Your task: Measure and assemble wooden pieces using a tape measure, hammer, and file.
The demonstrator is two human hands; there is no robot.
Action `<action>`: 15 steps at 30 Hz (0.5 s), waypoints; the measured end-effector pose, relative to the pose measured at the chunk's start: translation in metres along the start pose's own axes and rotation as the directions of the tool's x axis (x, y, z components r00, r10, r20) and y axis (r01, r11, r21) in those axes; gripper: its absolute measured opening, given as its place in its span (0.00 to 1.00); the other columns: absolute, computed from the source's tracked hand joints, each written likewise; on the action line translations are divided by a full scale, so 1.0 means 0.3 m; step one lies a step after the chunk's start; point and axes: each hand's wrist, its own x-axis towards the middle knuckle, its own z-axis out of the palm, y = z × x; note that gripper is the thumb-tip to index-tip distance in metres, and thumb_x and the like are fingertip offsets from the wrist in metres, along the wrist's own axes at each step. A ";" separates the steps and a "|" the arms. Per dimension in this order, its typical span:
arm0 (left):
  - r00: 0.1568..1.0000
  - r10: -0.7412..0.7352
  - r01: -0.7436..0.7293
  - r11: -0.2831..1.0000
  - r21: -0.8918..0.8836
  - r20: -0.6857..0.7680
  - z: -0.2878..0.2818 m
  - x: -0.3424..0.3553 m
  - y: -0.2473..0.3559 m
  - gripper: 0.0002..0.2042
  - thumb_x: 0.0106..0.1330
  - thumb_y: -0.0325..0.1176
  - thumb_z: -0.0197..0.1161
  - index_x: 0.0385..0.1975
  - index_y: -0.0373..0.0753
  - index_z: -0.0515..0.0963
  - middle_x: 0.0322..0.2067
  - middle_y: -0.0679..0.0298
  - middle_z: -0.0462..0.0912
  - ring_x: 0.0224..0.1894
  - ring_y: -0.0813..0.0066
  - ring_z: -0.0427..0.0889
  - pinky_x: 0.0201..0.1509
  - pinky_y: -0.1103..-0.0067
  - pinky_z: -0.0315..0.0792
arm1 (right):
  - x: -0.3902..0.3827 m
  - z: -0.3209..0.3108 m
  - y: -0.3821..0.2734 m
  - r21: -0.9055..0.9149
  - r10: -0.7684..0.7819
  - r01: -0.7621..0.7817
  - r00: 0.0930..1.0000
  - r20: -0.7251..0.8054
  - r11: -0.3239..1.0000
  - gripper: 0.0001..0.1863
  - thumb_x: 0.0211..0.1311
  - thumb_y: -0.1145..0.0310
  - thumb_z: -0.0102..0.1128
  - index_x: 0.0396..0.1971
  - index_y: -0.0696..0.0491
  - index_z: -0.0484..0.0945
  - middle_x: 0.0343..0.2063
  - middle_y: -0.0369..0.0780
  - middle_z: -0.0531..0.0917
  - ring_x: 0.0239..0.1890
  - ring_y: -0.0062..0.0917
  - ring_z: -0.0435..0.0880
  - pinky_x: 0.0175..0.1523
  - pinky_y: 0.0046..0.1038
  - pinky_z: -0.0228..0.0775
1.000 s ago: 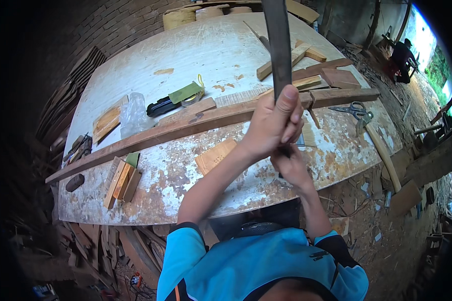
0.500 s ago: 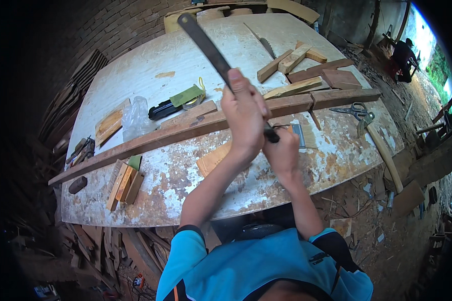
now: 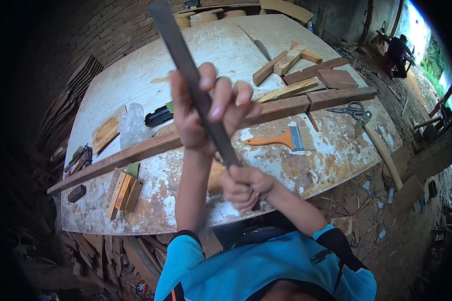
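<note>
A long, flat, dark metal bar (image 3: 175, 45) slants up and away across the middle. My right hand (image 3: 243, 188) is closed in a fist round its lower end, just above the table's near edge; the hand hides that end. Farther up, my left hand (image 3: 203, 113) lies against the bar, palm up, its fingers loosely curled about it and partly spread, a little blurred. To the right of the hands lies a paintbrush (image 3: 281, 140) with an orange handle. Partly behind the bar is a light wooden piece (image 3: 215, 175) with small holes.
On the worn table (image 3: 155, 210), a long wooden beam (image 3: 135, 153) runs crosswise. Wood blocks (image 3: 124, 189) lie left, a clear plastic bag (image 3: 134, 125) beyond. Scissors (image 3: 354, 109) and a hammer (image 3: 381, 150) lie right, near several wood pieces (image 3: 289, 60). Another person (image 3: 399, 55) is far right.
My right hand has come nearer to me and left with the bar's lower end. My left hand has moved left and loosened its fingers. The paintbrush now shows fully.
</note>
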 end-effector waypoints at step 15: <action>0.860 -0.251 0.391 0.884 -0.258 0.444 0.001 0.008 -0.005 0.14 0.73 0.45 0.38 0.37 0.41 0.66 0.06 0.71 0.66 0.05 0.86 0.62 0.06 0.90 0.55 | -0.043 0.076 0.048 -0.695 -0.439 -0.006 0.770 -0.462 0.719 0.27 0.64 0.47 0.48 0.15 0.55 0.65 0.07 0.33 0.64 0.08 0.16 0.62 0.14 0.18 0.54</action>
